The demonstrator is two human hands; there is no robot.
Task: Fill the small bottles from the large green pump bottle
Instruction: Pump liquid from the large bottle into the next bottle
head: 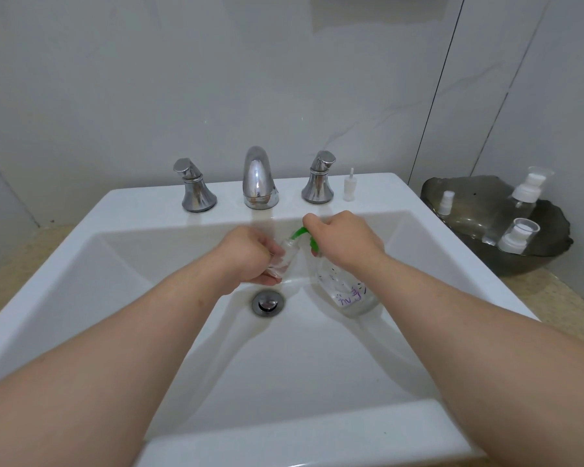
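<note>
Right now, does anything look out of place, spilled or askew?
A white pump top stands alone on the sink rim beside the right tap handle, off any bottle. The left hand holds a small bottle and the right hand the green pump bottle, tilted, over the basin. No spill shows.

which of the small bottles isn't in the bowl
The small clear bottle held in the left hand over the sink, at the green pump's spout; the other three stand in the dark bowl.
</note>
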